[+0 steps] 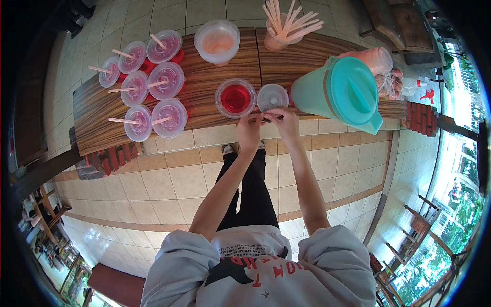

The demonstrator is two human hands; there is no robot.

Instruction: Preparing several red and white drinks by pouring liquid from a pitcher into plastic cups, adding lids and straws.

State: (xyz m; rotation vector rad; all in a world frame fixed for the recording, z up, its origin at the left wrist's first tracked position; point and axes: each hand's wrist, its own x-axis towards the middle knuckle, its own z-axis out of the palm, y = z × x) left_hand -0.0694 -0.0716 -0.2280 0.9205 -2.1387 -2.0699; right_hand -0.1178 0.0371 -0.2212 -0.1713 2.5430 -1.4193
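Both my hands meet at the near edge of the wood-grain table (207, 69). My left hand (251, 128) and my right hand (283, 122) pinch something small between their fingertips, too small to make out, beside a clear plastic lid or cup (272, 97). Just left of it stands an unlidded plastic cup of red drink (235, 98). A turquoise lidded pitcher (333, 92) is to the right. At the left stand several cups of red drink with clear lids (166, 80) and pale pink straws.
A plastic tub (217, 41) sits at the far edge, and a cup of pink straws (277, 40) stands right of it. Behind the pitcher lie a stack of plastic cups (378, 60) and a plastic bag (392, 83). Brick supports (421, 119) show at the table's ends.
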